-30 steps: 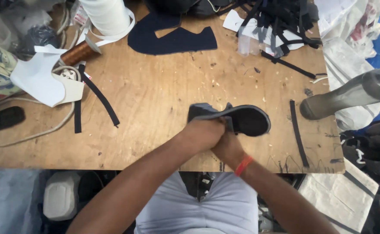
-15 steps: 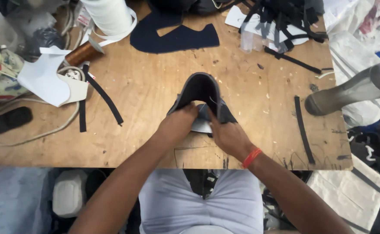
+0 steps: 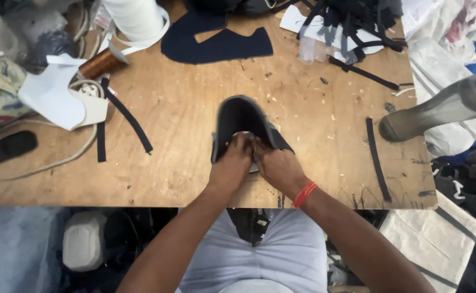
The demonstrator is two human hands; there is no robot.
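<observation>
Both hands, left hand [image 3: 231, 163] and right hand [image 3: 278, 167], pinched shut on the dark shoe upper [image 3: 241, 120] at table centre, near the front edge, likely to steady its rim. Open wood [image 3: 183, 108] at 11 o'clock; black strip [image 3: 376, 157] at 3 o'clock.

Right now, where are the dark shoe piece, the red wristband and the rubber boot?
dark shoe piece [image 3: 239, 116], head view, curved upper part.
red wristband [image 3: 304, 194], head view, middle of band.
rubber boot [image 3: 439, 111], head view, its shaft.

shoemaking workshop, scarred workbench [image 3: 183, 130], fabric strips [image 3: 352, 32]
</observation>
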